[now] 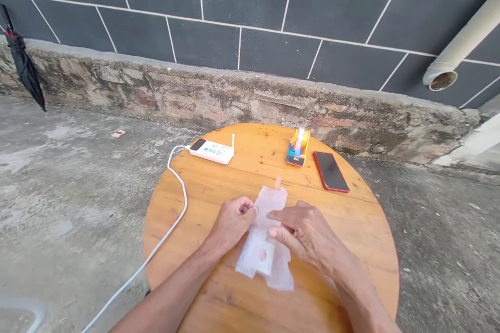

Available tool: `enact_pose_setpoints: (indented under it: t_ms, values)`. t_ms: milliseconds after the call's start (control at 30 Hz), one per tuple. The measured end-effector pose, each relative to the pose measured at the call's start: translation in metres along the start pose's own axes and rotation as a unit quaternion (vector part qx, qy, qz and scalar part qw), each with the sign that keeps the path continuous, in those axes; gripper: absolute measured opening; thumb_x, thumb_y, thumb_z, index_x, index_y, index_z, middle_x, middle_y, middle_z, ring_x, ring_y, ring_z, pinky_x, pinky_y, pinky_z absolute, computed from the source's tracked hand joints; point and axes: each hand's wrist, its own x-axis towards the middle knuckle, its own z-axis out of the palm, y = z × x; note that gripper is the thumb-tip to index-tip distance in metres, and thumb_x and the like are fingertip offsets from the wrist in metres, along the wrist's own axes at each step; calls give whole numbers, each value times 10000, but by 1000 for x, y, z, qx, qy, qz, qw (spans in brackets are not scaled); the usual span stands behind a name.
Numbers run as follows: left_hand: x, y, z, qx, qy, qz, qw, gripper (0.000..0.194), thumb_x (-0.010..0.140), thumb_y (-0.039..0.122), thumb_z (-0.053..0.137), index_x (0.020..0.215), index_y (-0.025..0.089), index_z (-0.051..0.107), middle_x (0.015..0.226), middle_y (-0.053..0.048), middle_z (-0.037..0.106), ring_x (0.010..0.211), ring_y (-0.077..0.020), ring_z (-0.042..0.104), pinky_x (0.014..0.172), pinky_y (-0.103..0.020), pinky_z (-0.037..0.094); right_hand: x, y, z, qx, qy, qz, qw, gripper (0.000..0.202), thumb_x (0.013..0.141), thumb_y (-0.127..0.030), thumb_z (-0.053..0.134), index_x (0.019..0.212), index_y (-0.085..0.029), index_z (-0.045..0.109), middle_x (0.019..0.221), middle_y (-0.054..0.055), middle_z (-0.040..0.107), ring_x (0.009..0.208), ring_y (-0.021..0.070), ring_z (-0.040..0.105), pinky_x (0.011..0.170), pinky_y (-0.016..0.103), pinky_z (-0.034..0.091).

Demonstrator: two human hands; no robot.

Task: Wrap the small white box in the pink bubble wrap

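A thin, translucent whitish wrapping sheet (273,200) lies on the round wooden table in front of me, with ragged edges. Beneath or within its lower part a flat white rectangular item (261,255) shows through; its kind is unclear. A short strip of clear tape (278,182) sticks out from the sheet's far end. My left hand (236,222) is closed at the sheet's left edge, thumb and forefinger pinching it. Over the sheet's right side is my right hand (302,231), its thumb and index finger stretched apart and the other fingers curled.
The wooden table (351,239) bears a white power strip (213,151) with a white cable (183,192), a yellow-and-blue tape dispenser (298,148) and a red-edged phone (330,171). A black umbrella (25,62) leans against the tiled wall (203,41). A pipe (464,36) juts out at right.
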Motion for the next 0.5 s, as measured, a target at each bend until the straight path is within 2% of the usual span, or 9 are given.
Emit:
enact_pose_setpoints:
  t_ms: [100, 167, 233, 300, 367, 433, 500]
  values:
    - [1, -2, -1, -5, -4, -13, 1000, 202, 795, 339, 526, 693, 171, 572, 558, 42, 535, 499, -104, 491, 471, -197, 361, -4, 13, -4, -36, -2, 45, 998, 470, 967, -466, 365, 678, -184, 606, 601, 5, 579, 555, 126, 487, 589, 259, 295]
    - [2, -2, -3, -6, -7, -18, 1000, 201, 802, 344, 521, 713, 172, 574, 578, 37, 543, 519, -111, 504, 480, -202, 375, -8, 26, -6, -60, -6, 94, 994, 458, 953, -451, 394, 609, -188, 542, 557, -13, 540, 514, 117, 453, 542, 254, 260]
    - [2, 0, -6, 8, 13, -11, 1000, 180, 802, 343, 532, 759, 175, 580, 617, 31, 556, 555, -117, 513, 508, -208, 388, -12, 38, -8, -81, -6, 148, 986, 448, 928, -461, 431, 574, -195, 503, 512, -26, 501, 478, 113, 417, 512, 255, 228]
    - [0, 4, -11, 36, 50, 10, 998, 173, 800, 351, 549, 776, 181, 571, 637, 31, 544, 583, -119, 503, 539, -215, 388, -14, 45, -10, -97, 17, 202, 974, 449, 910, -489, 441, 568, -202, 490, 488, -30, 487, 465, 117, 405, 505, 258, 219]
    - [-4, 10, -15, 62, 60, 50, 995, 216, 808, 370, 549, 702, 182, 536, 647, 28, 514, 613, -121, 488, 571, -223, 385, -15, 49, -11, -102, 53, 255, 960, 444, 898, -517, 440, 583, -209, 489, 500, -25, 511, 470, 126, 423, 507, 259, 228]
    - [-8, 16, -18, 79, 33, 94, 992, 293, 815, 375, 538, 606, 182, 469, 665, 19, 487, 642, -123, 477, 592, -228, 380, -15, 53, -12, -94, 78, 298, 947, 410, 878, -547, 453, 650, -212, 517, 565, -10, 571, 512, 144, 482, 522, 259, 260]
    - [-12, 20, -20, 103, -7, 115, 988, 300, 785, 364, 571, 585, 183, 439, 691, 17, 475, 652, -123, 464, 591, -229, 371, -14, 56, -12, -70, 75, 331, 938, 391, 861, -578, 457, 797, -207, 563, 619, 6, 608, 565, 172, 536, 548, 266, 299]
